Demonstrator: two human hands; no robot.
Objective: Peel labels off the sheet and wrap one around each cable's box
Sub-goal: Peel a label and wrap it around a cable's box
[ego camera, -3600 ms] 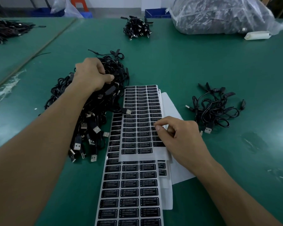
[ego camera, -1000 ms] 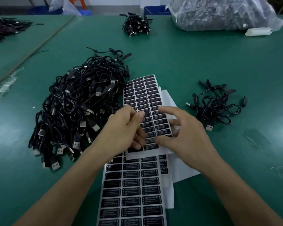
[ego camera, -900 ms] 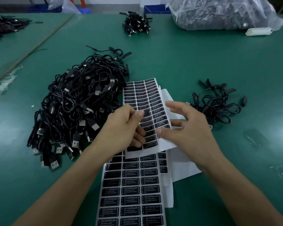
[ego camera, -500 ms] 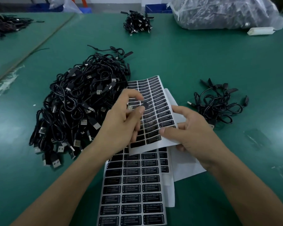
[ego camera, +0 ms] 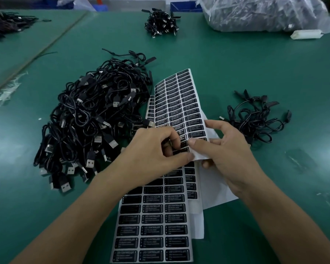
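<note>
The right hand (ego camera: 227, 155) pinches the near corner of the lifted label sheet (ego camera: 179, 103), its long side running away from the person, while the left hand (ego camera: 154, 153), nearer the cable pile (ego camera: 91, 126), pinches a label (ego camera: 181, 149) at that near edge.

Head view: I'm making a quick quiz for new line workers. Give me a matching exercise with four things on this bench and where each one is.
Things
1. large cable pile
2. small cable bundle
3. lifted label sheet
4. clear plastic bag

Places
A. gripped by the right hand
B. back right corner
C. left side, biggest heap
D. just right of the right hand

Pairs: 1-C, 2-D, 3-A, 4-B
</note>
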